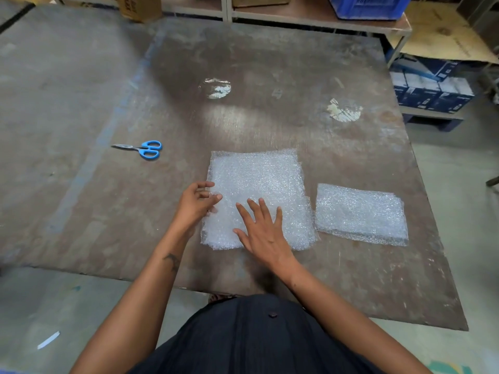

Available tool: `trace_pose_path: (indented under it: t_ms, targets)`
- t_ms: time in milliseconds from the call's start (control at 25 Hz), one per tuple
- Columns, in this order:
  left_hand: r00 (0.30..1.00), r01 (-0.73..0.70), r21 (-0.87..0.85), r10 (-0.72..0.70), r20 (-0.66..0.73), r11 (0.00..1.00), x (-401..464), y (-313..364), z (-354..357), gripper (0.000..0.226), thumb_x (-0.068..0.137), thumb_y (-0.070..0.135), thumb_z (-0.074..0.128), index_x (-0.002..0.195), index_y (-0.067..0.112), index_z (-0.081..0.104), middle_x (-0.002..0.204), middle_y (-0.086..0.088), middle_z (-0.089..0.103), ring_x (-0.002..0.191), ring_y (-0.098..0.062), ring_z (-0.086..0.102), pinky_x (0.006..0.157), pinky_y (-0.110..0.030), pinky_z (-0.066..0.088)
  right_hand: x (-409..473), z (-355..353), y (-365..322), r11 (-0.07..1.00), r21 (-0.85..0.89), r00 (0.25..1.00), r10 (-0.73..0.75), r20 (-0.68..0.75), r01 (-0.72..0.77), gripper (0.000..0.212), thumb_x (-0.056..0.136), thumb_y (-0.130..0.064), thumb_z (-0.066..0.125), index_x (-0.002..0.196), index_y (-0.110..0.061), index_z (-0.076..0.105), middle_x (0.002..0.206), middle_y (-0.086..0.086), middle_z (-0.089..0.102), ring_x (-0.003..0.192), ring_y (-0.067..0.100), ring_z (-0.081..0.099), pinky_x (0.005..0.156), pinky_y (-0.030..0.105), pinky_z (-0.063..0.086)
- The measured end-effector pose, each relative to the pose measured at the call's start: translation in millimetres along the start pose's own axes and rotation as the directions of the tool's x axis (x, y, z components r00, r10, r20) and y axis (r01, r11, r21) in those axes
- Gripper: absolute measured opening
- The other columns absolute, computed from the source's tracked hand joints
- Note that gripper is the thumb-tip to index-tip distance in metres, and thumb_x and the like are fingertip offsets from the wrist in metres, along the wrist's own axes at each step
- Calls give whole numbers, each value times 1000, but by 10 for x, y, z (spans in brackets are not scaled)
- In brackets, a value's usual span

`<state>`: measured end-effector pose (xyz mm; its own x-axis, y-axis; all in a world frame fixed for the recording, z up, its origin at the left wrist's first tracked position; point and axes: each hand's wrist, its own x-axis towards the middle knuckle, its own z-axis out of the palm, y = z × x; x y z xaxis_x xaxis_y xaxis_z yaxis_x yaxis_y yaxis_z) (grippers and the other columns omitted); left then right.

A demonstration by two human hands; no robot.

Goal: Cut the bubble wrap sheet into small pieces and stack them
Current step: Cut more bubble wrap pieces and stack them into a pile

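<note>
A folded sheet of clear bubble wrap (256, 182) lies on the worn brown table (81, 184) in front of me. My right hand (263, 230) presses flat on its near part with straight, spread fingers. My left hand (198, 202) is at the sheet's left edge, fingers curled around that edge. To the right lies a smaller stack of bubble wrap pieces (360, 214), apart from the sheet. Blue-handled scissors (143, 149) lie shut on the table to the left, out of both hands.
Two pale worn patches (217, 88) mark the table's middle. Behind the table stand metal shelves with a cardboard box (140, 8) and a blue crate (368, 5). Dark blue boxes (429, 87) are stacked at the right. The table's front edge is at my waist.
</note>
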<state>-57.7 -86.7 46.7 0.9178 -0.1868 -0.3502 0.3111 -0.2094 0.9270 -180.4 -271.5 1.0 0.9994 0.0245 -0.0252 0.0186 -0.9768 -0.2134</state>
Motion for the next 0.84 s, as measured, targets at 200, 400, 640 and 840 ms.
trace_pose_path:
  t_ms: [200, 400, 640, 840]
  targets:
    - [990, -122, 45, 125, -60, 992, -83, -192, -44, 50, 90, 1, 78, 128, 32, 68, 123, -1, 69, 91, -18, 72, 69, -35, 62, -46, 128, 80, 998, -69, 997, -8, 75, 14, 71, 110, -63, 22, 169, -23, 24, 176, 12, 21, 162, 40, 16, 114, 84, 20]
    - [910, -291, 491, 396, -122, 821, -110, -271, -64, 63, 85, -6, 63, 132, 35, 65, 154, 0, 49, 135, -23, 56, 111, -49, 49, -34, 104, 46, 996, -70, 997, -44, 62, 48, 80, 106, -72, 9, 171, -26, 5, 179, 5, -3, 164, 35, -7, 120, 79, -6]
    - [764, -629, 668, 471, 441, 396, -78, -404, 396, 54, 112, 35, 42, 164, 26, 35, 174, 7, 22, 160, -8, 19, 126, -45, 27, 163, 37, -100, 999, 16, 995, -36, 88, 34, 69, 110, -53, 10, 171, -24, -3, 179, -1, -6, 165, 20, -7, 127, 65, -11]
    - [854, -487, 836, 340, 394, 254, 9, -666, 277, 80, 104, 74, 11, 169, 30, 0, 176, 12, -6, 161, -5, -6, 131, -38, -4, 8, 56, 385, 999, 46, 1000, 26, -1, -26, 65, 112, -59, 21, 171, -36, 5, 178, -11, -3, 164, 11, -10, 133, 45, 0]
